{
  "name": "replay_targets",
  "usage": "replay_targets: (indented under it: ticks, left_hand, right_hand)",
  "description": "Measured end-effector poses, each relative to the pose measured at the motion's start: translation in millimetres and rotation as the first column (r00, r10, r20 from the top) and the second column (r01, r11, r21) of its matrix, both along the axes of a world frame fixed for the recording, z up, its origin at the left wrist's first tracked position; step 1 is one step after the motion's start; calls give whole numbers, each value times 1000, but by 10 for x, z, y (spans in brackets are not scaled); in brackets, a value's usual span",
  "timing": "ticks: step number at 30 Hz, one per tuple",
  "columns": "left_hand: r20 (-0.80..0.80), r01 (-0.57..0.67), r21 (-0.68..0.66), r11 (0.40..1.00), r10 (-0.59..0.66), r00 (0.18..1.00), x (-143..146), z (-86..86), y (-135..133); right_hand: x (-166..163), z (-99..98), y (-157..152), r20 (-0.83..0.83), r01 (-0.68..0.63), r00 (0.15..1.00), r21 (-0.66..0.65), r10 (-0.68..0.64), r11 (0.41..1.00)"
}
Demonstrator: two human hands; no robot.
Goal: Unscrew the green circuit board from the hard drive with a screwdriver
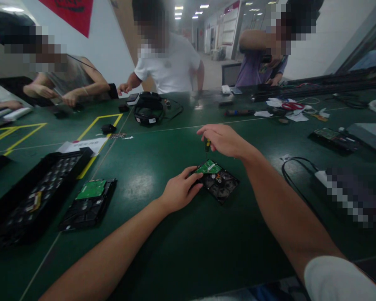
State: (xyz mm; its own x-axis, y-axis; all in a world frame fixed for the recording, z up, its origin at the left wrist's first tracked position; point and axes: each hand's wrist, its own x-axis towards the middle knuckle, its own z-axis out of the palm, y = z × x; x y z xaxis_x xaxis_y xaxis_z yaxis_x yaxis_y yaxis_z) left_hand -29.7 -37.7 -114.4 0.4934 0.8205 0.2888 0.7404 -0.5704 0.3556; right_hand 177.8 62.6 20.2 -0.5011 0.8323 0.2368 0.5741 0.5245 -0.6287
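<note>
A hard drive (223, 187) with a green circuit board (210, 167) at its far end lies on the green table in front of me. My left hand (182, 188) grips its left edge, thumb and fingers pressed against the side. Above the board, my right hand (221, 140) holds a screwdriver (207, 144) with a dark and yellow handle, nearly upright. Its shaft points down at the board; whether the tip sits in a screw is too small to tell. Another hard drive (89, 198), also with a green board, rests to the left of my left hand.
A long black tray (47, 184) with small parts stands at the left. Another drive (334, 139) and a grey case (371, 136) are at the right, near a black cable (283, 169). Black headgear (148, 109) lies at the back. Several people sit across the table.
</note>
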Motion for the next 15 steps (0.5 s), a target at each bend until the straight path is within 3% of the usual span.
replay_targets:
  ticks: [4,12,15]
  left_hand:
    - [1,-2,0,1000,2,1000,0,-5,0]
    - [0,-4,-16,1000,4,1000,-4,-2,-4]
    - [2,-5,-9,1000,5,1000,-6,-8,-1]
  right_hand:
    - [13,-18,-13,-46,-10,999,-36,9,999]
    - [-25,5,-36,-15,64,998,198,-62,978]
    - [-32,35,-73,7,93,995,228,-97,969]
